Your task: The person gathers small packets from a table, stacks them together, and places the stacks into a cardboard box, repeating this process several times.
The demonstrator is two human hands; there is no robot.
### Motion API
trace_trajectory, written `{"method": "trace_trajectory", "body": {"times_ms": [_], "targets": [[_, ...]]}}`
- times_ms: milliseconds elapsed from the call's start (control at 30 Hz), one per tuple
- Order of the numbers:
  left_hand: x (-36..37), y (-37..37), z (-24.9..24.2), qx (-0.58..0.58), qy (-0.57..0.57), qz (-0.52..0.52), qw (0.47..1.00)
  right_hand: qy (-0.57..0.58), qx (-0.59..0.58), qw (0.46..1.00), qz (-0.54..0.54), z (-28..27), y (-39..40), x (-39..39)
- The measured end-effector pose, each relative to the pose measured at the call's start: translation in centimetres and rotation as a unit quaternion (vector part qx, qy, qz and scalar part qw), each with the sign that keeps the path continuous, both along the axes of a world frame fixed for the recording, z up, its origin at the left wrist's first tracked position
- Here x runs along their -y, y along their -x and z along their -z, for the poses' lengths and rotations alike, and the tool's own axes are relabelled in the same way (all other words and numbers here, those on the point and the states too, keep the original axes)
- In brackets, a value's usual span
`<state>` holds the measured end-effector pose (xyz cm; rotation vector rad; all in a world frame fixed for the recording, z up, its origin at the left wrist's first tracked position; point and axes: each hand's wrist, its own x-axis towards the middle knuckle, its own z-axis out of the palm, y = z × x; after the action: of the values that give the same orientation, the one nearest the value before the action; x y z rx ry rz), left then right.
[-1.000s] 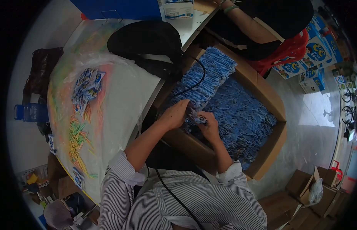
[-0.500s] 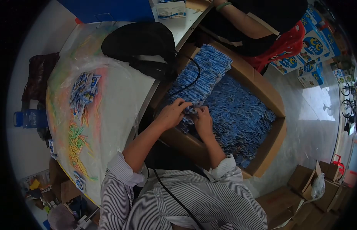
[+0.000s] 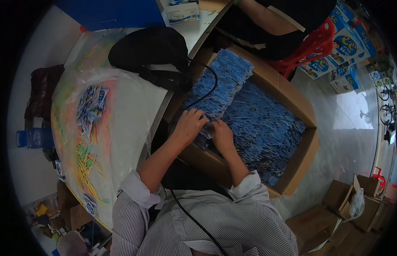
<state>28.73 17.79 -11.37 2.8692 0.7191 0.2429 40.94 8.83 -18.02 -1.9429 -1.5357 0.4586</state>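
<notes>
My left hand (image 3: 190, 126) is over the near left part of a cardboard box (image 3: 298, 161), its fingers curled onto the edge of a sheet of joined blue-and-white packets (image 3: 224, 79). Close beside it, my right hand (image 3: 222, 135) has its fingers bent and pressed together over the same packets; what lies under the fingertips is mostly hidden. The sheet runs from my hands to the box's far side. Right of it, a heap of loose-looking blue packets (image 3: 267, 126) fills the box.
A white table (image 3: 132, 115) on the left bears coloured sticks (image 3: 85, 164), small packets (image 3: 92, 106) and a black bag (image 3: 149, 49). A black cable (image 3: 213, 89) hangs over the box. Another person's arm (image 3: 267, 17) and a red chair (image 3: 311, 49) are beyond. Cartons (image 3: 311, 226) stand at lower right.
My hands have stayed over the box and shifted slightly, with my right fingers turning downward. The view has moved a little. The other person's arm has shifted.
</notes>
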Motion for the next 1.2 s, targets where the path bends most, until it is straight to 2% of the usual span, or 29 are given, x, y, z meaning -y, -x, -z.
{"method": "trace_trajectory", "body": {"times_ms": [67,133,167,233,333,433,567,667,900,1000,1200], "targets": [[-0.3,-0.1,0.1,0.02,-0.006,0.015,1.0,0.011,0.007,1.0,0.007,0.2,-0.4,0.1],[-0.6,-0.3,0.1,0.002,0.004,0.013,1.0,-0.016,-0.069,0.997,-0.043,1.0,-1.6,0.6],[-0.6,-0.3,0.1,-0.016,0.019,0.01,1.0,-0.017,-0.069,0.996,-0.044,0.9,-2.1,0.7],[-0.7,-0.2,0.3,-0.004,0.025,0.005,1.0,-0.082,-0.107,0.991,0.004,0.8,-2.9,1.0],[-0.5,-0.1,1.0,0.023,0.027,0.003,0.999,-0.065,-0.143,0.986,0.058,-1.1,-2.4,0.2],[-0.3,0.0,0.6,0.035,0.021,-0.004,0.999,-0.077,-0.163,0.978,0.104,-0.4,-1.2,-0.9],[-0.5,0.2,0.2,0.033,0.027,0.0,0.999,-0.058,-0.161,0.979,0.114,0.2,-0.8,-1.4],[-0.4,-0.3,0.2,0.075,0.004,-0.011,0.997,-0.103,-0.133,0.979,0.112,0.7,-0.4,-1.5],[-0.7,-0.3,0.8,0.058,0.022,0.045,0.997,-0.166,-0.121,0.972,0.117,0.9,-0.5,-1.6],[-0.6,-0.5,1.0,0.041,0.033,0.037,0.998,-0.182,-0.136,0.964,0.137,1.1,-0.8,-1.2],[-0.3,-1.6,1.3,0.017,-0.02,-0.01,1.0,-0.177,-0.167,0.959,0.146,0.6,-0.7,-0.8]]}}
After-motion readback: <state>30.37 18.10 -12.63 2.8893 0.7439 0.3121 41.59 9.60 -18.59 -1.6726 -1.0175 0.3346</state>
